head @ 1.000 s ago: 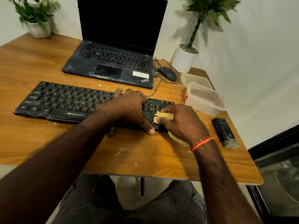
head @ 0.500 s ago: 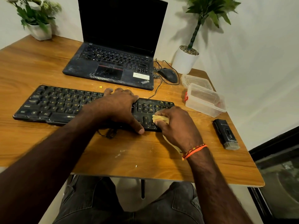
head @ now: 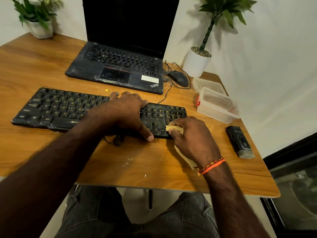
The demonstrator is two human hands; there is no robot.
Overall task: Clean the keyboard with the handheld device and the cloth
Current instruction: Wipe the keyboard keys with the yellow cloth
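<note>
Right hand (head: 192, 134) grips cloth (head: 173, 128), wiping keyboard (head: 56, 107) right end; left hand (head: 127, 112) flat, fingers relaxed, steadying it; handheld device (head: 239, 141) idle on counter (head: 137, 162); crumbs left, prob. mid-task.

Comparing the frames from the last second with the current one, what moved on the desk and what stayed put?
The left hand, resting on the keyboard, slid a little leftward along it. The right hand keeps pinching the yellow cloth against the keys at the keyboard's right end, shifting only slightly. Nothing was picked up or let go. The handheld device lies untouched at the table's right edge; the keyboard itself stayed put.
</note>
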